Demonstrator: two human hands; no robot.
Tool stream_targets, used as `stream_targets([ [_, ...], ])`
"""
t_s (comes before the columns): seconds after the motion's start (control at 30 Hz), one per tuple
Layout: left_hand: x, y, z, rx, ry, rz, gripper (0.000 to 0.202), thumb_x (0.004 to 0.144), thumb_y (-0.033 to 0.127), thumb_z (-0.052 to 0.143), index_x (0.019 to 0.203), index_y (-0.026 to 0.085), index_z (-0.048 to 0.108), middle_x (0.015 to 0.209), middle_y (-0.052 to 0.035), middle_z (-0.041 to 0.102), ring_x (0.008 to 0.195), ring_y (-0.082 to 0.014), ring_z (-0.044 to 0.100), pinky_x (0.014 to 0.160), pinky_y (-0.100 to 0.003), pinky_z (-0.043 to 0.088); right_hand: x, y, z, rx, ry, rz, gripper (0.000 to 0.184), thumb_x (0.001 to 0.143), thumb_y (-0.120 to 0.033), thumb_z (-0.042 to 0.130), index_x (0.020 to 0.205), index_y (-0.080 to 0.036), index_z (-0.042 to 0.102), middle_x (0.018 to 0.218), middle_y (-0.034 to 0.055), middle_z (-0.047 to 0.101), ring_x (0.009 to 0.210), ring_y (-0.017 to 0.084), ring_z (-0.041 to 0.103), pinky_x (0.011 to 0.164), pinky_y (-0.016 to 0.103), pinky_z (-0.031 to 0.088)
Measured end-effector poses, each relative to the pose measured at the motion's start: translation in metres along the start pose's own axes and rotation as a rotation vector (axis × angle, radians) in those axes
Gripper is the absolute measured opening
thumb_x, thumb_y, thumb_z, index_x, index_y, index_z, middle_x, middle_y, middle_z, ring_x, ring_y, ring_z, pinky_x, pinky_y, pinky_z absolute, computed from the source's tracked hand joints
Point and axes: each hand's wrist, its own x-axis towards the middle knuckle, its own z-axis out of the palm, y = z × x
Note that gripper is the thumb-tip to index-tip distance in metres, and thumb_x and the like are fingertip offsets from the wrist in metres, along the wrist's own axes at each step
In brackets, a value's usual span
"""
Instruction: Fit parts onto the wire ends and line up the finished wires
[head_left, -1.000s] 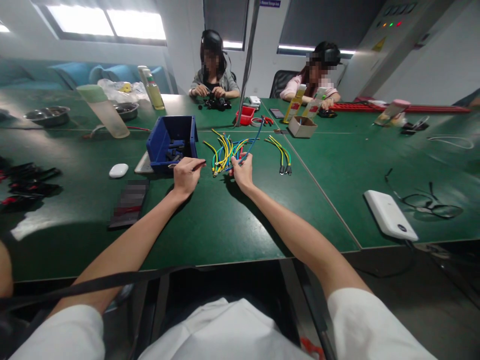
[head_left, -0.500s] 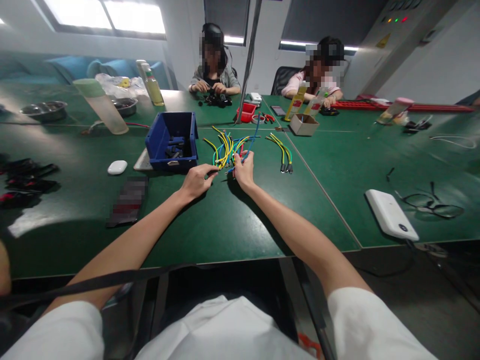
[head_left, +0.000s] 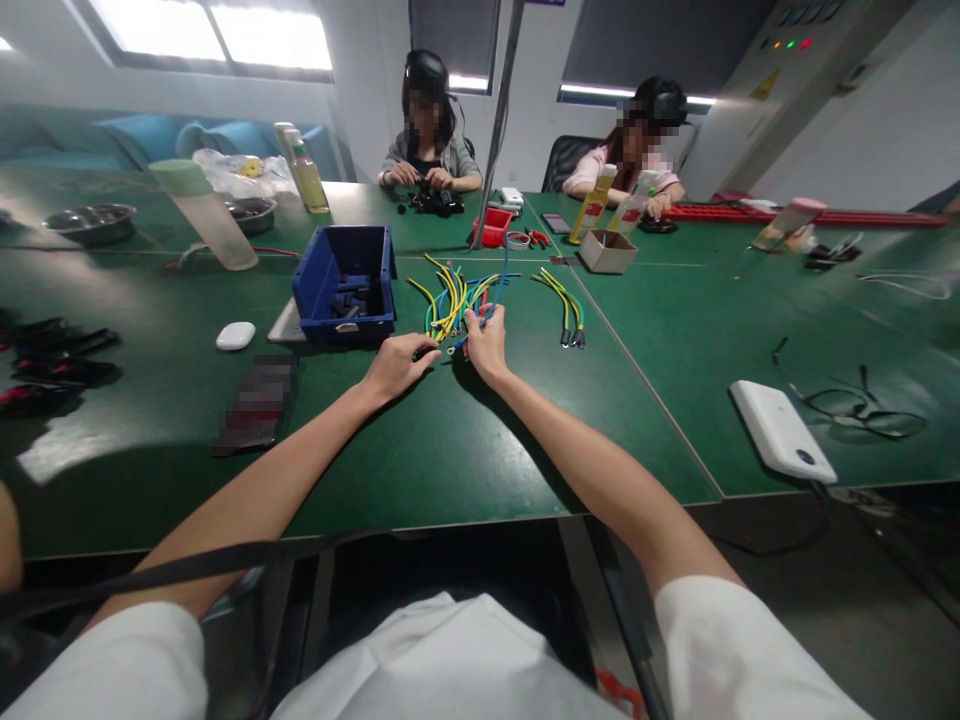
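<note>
While my right hand (head_left: 487, 345) pinches a blue wire (head_left: 496, 296) from the wire pile (head_left: 454, 300), my left hand (head_left: 397, 362) pinches something small beside it on the bench (head_left: 450, 450); I judge aligning them comes next.

Both arms outstretched; left hand (head_left: 397, 362) palm-down, right hand (head_left: 486, 345) fingers curled.

Bin (head_left: 345, 285) left of wire pile (head_left: 454, 298); hands (head_left: 442, 355) before both.

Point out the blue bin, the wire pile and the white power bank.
Blue bin (head_left: 322, 275): head view, on its left outer wall.
Wire pile (head_left: 452, 298): head view, on the yellow-green strands at its middle.
Power bank (head_left: 776, 428): head view, on its flat top.
</note>
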Motion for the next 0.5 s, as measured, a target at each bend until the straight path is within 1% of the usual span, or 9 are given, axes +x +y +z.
stream_targets([
  [0.17, 0.000, -0.002, 0.000, -0.010, 0.012, 0.002, 0.021, 0.086, 0.035, 0.062, 0.094, 0.017, 0.072, 0.091, -0.0069, 0.075, 0.082, -0.0199, 0.070, 0.078, -0.032, 0.054, 0.001, 0.002, 0.001, -0.025, 0.015, 0.006, 0.031, 0.086, -0.044, 0.057, 0.103, -0.024, 0.040, 0.070, -0.0057, 0.051, 0.054, 0.011, 0.053, 0.053, 0.023, 0.043],
  [0.27, 0.000, -0.001, 0.000, -0.003, 0.013, 0.006, 0.021, 0.086, 0.035, 0.062, 0.093, 0.017, 0.072, 0.090, -0.0069, 0.074, 0.082, -0.0198, 0.070, 0.077, -0.032, 0.054, -0.001, 0.001, 0.003, -0.002, 0.021, 0.012, 0.030, 0.086, -0.043, 0.057, 0.102, -0.025, 0.039, 0.068, -0.0066, 0.049, 0.051, 0.011, 0.050, 0.050, 0.022, 0.041],
  [0.4, -0.001, 0.002, 0.000, 0.000, 0.030, 0.000, 0.019, 0.086, 0.033, 0.062, 0.092, 0.018, 0.072, 0.090, -0.0068, 0.074, 0.082, -0.0199, 0.070, 0.078, -0.032, 0.054, -0.007, 0.001, 0.006, 0.053, 0.018, 0.054, 0.029, 0.087, -0.042, 0.055, 0.103, -0.026, 0.037, 0.065, -0.0083, 0.044, 0.045, 0.010, 0.045, 0.046, 0.022, 0.039],
  [0.5, -0.001, 0.005, 0.000, -0.007, 0.043, 0.012, 0.019, 0.086, 0.033, 0.062, 0.092, 0.018, 0.072, 0.091, -0.0072, 0.074, 0.083, -0.0201, 0.070, 0.079, -0.032, 0.055, -0.010, 0.002, 0.008, 0.042, 0.029, 0.075, 0.027, 0.087, -0.040, 0.054, 0.103, -0.025, 0.037, 0.065, -0.0082, 0.043, 0.045, 0.010, 0.045, 0.046, 0.022, 0.039],
])
